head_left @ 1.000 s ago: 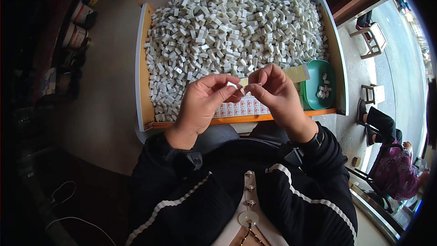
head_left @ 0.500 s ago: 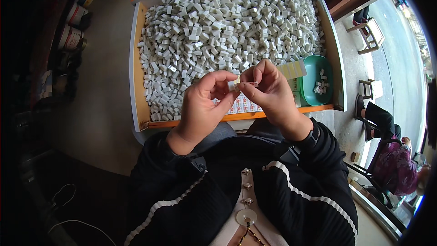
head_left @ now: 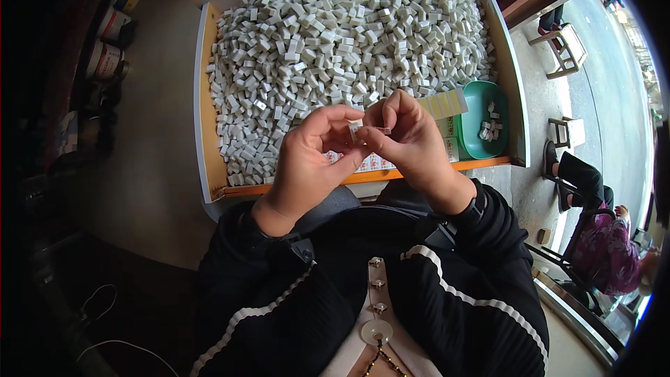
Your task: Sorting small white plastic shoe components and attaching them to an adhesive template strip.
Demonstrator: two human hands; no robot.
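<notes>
Currently, near the middle of the frame, the person's two hands meet over the lower edge of a shallow drawer-like box with pale sides and orange edging [head_left: 204,91]. The left hand [head_left: 306,152] pinches a small white rectangular block [head_left: 355,127] between thumb and fingers. The right hand [head_left: 413,143] is nearly closed, gripping a tiny thin piece with reddish marks [head_left: 384,130] at its fingertips, its thumb tip against or just beside the block; which of the two is hard to tell. A broad heap of glossy white rectangular blocks [head_left: 349,42] fills the upper centre. Below the hands, partly covered by them, lies a white sheet printed with rows of small red pictures [head_left: 377,163]. Right of centre, a pale strip with yellow rectangles [head_left: 444,103] reaches toward a rounded green plastic tub [head_left: 477,105], which holds several small white pieces [head_left: 491,130].
</notes>
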